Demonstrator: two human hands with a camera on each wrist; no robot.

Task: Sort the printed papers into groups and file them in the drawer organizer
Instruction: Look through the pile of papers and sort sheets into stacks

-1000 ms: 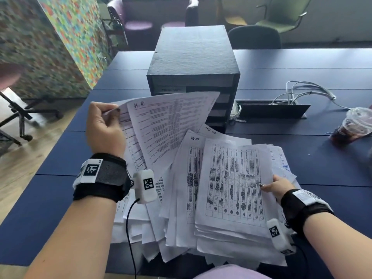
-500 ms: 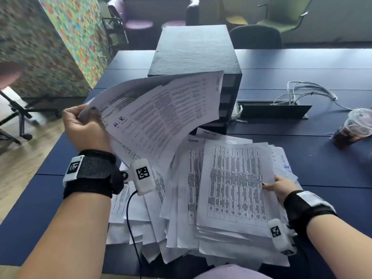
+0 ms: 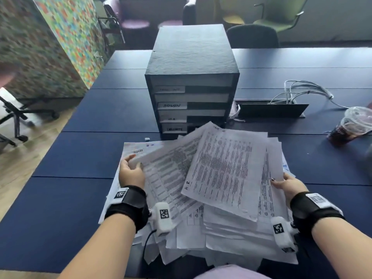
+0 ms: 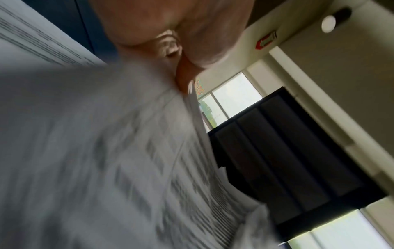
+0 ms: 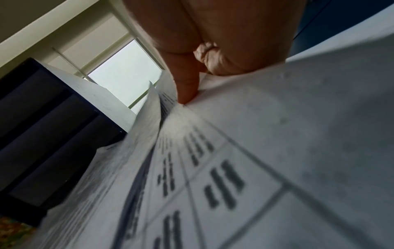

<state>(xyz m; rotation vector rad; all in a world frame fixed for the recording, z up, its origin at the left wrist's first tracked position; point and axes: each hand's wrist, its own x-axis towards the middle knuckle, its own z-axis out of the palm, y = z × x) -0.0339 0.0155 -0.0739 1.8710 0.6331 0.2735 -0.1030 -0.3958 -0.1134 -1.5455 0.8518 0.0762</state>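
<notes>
The papers [image 3: 211, 190] are lying in a loose heap on the blue surface [image 3: 70, 158], just in front of the organizer [image 3: 191, 81]. The left hand [image 3: 131, 174] is resting on them with relaxed fingers, while the right hand [image 3: 289, 185] is pinching the heap's right edge.

Head view: high, looks forward and down over counter [image 3: 80, 158], both forearms in lower frame, drawer organizer [image 3: 191, 77] ahead at centre. Left wrist view: very close, low against papers [image 4: 85, 151], tilted, blurred, looks past left hand [image 4: 170, 25] up at organizer side and ceiling. Right wrist view: equally close, low over papers [image 5: 277, 151], past right hand [image 5: 224, 33]. All three share papers and organizer.
</notes>
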